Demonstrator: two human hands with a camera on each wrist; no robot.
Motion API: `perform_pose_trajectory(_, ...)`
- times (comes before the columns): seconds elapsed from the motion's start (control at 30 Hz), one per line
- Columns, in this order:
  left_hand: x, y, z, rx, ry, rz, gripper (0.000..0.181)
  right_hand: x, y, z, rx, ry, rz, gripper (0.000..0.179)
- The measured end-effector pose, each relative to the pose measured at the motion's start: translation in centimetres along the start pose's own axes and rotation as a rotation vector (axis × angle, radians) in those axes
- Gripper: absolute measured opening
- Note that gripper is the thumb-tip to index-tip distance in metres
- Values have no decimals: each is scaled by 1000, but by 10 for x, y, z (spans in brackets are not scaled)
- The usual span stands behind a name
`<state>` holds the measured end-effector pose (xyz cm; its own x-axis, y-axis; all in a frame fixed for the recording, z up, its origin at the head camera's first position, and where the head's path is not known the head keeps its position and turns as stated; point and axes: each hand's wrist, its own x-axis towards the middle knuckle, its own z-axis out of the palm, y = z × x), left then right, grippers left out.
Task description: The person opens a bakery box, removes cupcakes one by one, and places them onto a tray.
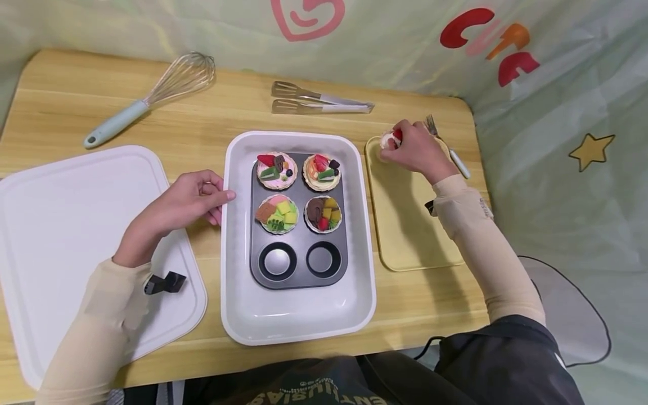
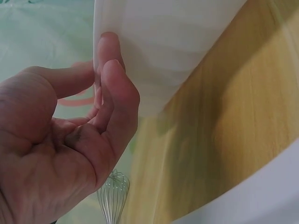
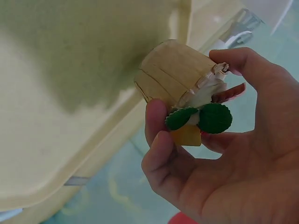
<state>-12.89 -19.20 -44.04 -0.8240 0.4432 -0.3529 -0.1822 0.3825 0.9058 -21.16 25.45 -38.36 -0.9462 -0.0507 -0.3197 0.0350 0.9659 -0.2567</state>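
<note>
My left hand [image 1: 189, 199] grips the left rim of a deep white tray [image 1: 298, 320], with the thumb and the fingers on either side of the wall [image 2: 154, 51]. A dark muffin tin [image 1: 301, 236] sits in this tray. Several fruit-topped cupcakes [image 1: 277, 170] fill its back and middle rows, and the two front cups [image 1: 277, 261] are bare. Above the far end of a yellow tray [image 1: 405, 230], my right hand [image 1: 417, 146] holds another cupcake [image 3: 177, 77]. In the right wrist view it is tilted, showing a pale pleated case with green, red and yellow toppings.
A white flat tray [image 1: 76, 225] lies at the left under my forearm. Behind it is a whisk [image 1: 167, 87] with a pale blue handle. Metal tongs [image 1: 324, 104] lie at the back. A fork [image 1: 453, 154] lies along the yellow tray's right side. Printed fabric hangs behind the table.
</note>
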Motion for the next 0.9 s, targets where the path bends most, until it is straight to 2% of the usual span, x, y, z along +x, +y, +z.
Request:
perform_pose_trajectory(0.27, 0, -2, 1, -18, 8, 0, 35, 6, 0, 12, -47, -4, -13, 47)
perform_pose_trajectory(0.53, 0, -4, 2, -32, 9, -6, 34, 8, -2, 15, -80, 0, 17, 49)
perform_pose_trajectory(0.9, 1, -6, 2, -49, 10, 12, 33, 4, -4, 16, -101, -20, 46, 67)
